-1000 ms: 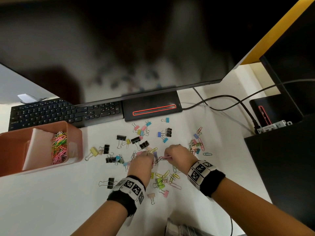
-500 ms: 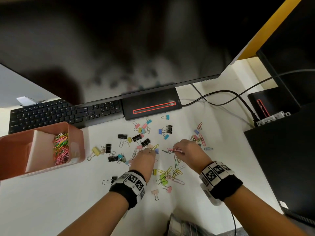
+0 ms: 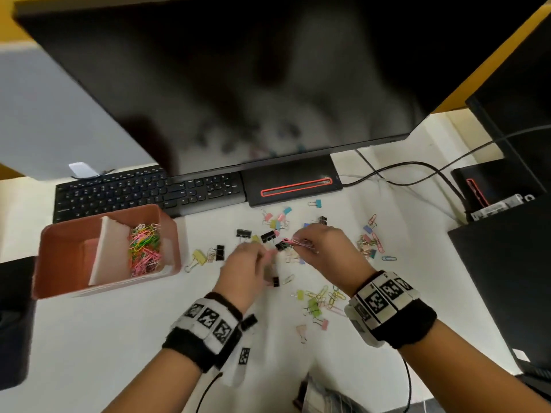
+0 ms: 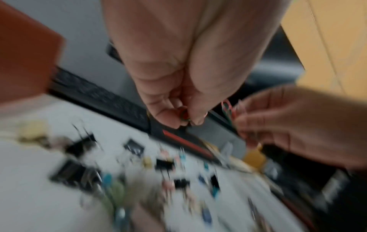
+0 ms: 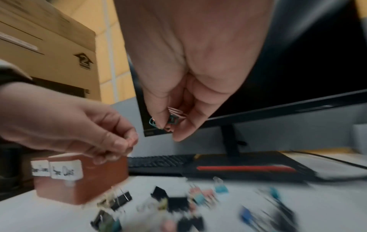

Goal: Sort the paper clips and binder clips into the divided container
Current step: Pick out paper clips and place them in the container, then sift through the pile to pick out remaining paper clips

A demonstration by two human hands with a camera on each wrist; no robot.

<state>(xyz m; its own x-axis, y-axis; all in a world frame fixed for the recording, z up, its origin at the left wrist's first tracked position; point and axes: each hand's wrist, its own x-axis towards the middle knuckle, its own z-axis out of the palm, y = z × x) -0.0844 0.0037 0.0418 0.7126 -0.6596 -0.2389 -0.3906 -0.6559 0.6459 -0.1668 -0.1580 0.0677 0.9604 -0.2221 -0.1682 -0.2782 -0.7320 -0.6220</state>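
Observation:
The pinkish divided container (image 3: pixel 59 263) stands at the left, with a white divider and a heap of coloured paper clips (image 3: pixel 144 248) in its right compartment. Binder clips (image 3: pixel 268 236) and loose paper clips (image 3: pixel 328 296) lie scattered on the white desk. My right hand (image 3: pixel 298 242) is raised above them and pinches several pink and teal paper clips (image 5: pixel 172 117). My left hand (image 3: pixel 265 254), just left of it, pinches a small reddish paper clip (image 4: pixel 184 113) between thumb and fingers. The wrist views are blurred.
A black keyboard (image 3: pixel 143 192) and the monitor base (image 3: pixel 292 186) lie behind the clips, under a large dark monitor (image 3: pixel 238 84). Cables (image 3: pixel 417 171) and black boxes (image 3: pixel 507 263) sit at the right. Another clip cluster (image 3: pixel 369 242) lies right of my hands.
Both hands have lifted off the desk with clips in their fingers. They have come closer to the container, and the left hand is blurred by its motion.

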